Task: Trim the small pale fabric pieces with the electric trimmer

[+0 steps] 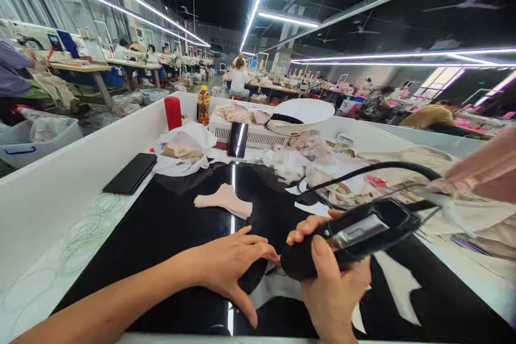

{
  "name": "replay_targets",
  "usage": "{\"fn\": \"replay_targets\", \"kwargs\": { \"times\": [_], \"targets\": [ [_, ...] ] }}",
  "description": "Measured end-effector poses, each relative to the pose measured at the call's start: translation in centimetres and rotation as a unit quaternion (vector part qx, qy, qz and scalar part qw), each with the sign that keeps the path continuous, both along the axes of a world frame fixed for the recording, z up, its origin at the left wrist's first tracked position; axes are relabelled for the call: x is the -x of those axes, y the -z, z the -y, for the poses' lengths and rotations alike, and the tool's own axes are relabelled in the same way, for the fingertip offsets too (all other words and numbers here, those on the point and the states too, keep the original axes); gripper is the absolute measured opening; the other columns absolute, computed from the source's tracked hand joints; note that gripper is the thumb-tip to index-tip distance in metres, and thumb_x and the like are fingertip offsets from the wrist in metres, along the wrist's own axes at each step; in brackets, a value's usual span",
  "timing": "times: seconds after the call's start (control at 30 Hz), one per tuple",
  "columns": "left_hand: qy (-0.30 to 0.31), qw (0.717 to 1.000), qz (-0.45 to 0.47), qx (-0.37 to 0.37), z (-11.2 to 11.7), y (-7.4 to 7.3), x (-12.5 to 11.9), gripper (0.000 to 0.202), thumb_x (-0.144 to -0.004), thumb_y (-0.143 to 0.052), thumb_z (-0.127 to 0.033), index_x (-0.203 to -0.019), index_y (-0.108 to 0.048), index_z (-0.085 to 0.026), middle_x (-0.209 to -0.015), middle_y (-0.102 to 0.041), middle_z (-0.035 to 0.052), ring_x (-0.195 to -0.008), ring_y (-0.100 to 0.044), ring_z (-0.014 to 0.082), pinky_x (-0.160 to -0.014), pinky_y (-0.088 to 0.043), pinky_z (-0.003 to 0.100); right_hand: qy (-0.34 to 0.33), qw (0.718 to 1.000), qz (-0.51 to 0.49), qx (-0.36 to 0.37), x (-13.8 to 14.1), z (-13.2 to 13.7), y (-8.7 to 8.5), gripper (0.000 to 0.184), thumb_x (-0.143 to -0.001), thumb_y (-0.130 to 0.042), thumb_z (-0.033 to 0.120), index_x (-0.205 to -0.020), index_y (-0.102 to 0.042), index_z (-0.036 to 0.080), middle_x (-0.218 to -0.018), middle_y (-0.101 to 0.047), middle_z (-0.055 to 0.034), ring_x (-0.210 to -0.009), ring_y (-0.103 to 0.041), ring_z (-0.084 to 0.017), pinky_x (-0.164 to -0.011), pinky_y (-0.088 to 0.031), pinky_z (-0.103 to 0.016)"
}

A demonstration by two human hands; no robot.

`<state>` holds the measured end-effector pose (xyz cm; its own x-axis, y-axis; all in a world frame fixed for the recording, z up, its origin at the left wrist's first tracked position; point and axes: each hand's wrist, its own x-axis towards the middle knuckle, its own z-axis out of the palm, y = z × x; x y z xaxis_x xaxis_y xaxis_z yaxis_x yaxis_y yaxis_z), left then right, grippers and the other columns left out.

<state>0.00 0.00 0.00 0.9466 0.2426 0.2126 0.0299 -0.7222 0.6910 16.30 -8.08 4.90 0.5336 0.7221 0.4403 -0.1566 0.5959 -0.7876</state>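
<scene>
right hand [336,285] clamped around black handheld tool [363,231], over right half of black board [161,242]. left hand [228,263] over board's near middle, thumb and fingers apart; fingertip contact with tool unclear. beige piece [226,201] lies toward board's far edge.

Black tool [389,226]: partly covered by my right hand [336,285], its underside hidden from me.
Right wrist: cut off by the bottom edge.
My left hand [229,263]: forearm cut off at lower left.
Pink cloth [489,169]: blurred, cut off at right.
Bottle [203,103]: label print too small to read.
</scene>
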Motion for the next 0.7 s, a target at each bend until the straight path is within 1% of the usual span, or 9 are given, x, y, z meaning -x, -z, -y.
{"fn": "replay_targets", "kwargs": {
  "times": [0.13, 0.27, 0.4, 0.5, 0.6, 0.7],
  "targets": [
    [-0.006, 1.0, -0.004, -0.003, 0.0, -0.1, 0.0, 0.09, -0.07, -0.088, -0.059, -0.141, -0.046, -0.024, -0.141, -0.06, 0.0122, -0.14, -0.047, 0.0353, -0.124, -0.014, 0.06, -0.001, 1.0, 0.002, 0.007, 0.3, 0.0, 0.1, 0.033, -0.088, -0.076, 0.022, -0.116, -0.059, 0.029, -0.084, -0.064, 0.0033, -0.072, -0.063, -0.013, -0.066, -0.059, -0.029],
    [-0.004, 1.0, -0.012, -0.009, 0.0, -0.2, 0.1, 0.09, -0.072, -0.087, -0.059, -0.143, -0.045, -0.024, -0.143, -0.058, 0.0125, -0.142, -0.046, 0.035, -0.125, -0.013, 0.06, 0.001, 1.0, 0.008, 0.008, 0.4, 0.0, 0.0, 0.032, -0.089, -0.075, 0.022, -0.115, -0.058, 0.029, -0.084, -0.064, 0.0033, -0.07, -0.063, -0.013, -0.065, -0.058, -0.029],
    [-0.009, 1.0, -0.02, -0.022, 0.1, -0.3, 0.2, 0.094, -0.071, -0.087, -0.06, -0.146, -0.044, -0.023, -0.146, -0.056, 0.0134, -0.143, -0.044, 0.0349, -0.125, -0.015, 0.058, -0.01, 1.0, 0.008, -0.012, 0.6, 0.4, -0.1, 0.031, -0.089, -0.075, 0.024, -0.116, -0.06, 0.028, -0.082, -0.064, 0.0025, -0.071, -0.061, -0.013, -0.064, -0.058, -0.028],
    [-0.014, 0.999, -0.028, -0.037, 0.1, -0.4, 0.2, 0.098, -0.07, -0.088, -0.06, -0.149, -0.042, -0.022, -0.149, -0.053, 0.0154, -0.143, -0.045, 0.0355, -0.124, -0.017, 0.058, -0.024, 0.999, 0.024, -0.021, 0.7, 0.7, 0.2, 0.031, -0.09, -0.074, 0.024, -0.118, -0.06, 0.027, -0.083, -0.064, 0.0016, -0.071, -0.061, -0.014, -0.064, -0.059, -0.03],
    [-0.01, 0.999, -0.028, -0.045, 0.2, -0.6, 0.2, 0.1, -0.071, -0.088, -0.058, -0.15, -0.04, -0.021, -0.149, -0.053, 0.0157, -0.143, -0.045, 0.0348, -0.125, -0.015, 0.057, -0.034, 0.999, 0.027, -0.015, 0.9, 0.8, 0.3, 0.031, -0.091, -0.074, 0.025, -0.118, -0.059, 0.028, -0.084, -0.064, 0.0014, -0.071, -0.061, -0.014, -0.065, -0.059, -0.031],
    [-0.008, 0.999, -0.026, -0.043, 0.2, -0.7, 0.1, 0.102, -0.07, -0.088, -0.058, -0.152, -0.039, -0.022, -0.15, -0.053, 0.0158, -0.144, -0.043, 0.0352, -0.125, -0.014, 0.058, -0.027, 0.999, 0.02, 0.001, 1.1, 0.8, 0.2, 0.029, -0.091, -0.074, 0.026, -0.116, -0.059, 0.028, -0.083, -0.063, 0.002, -0.07, -0.06, -0.013, -0.064, -0.058, -0.03]
  ]
}}
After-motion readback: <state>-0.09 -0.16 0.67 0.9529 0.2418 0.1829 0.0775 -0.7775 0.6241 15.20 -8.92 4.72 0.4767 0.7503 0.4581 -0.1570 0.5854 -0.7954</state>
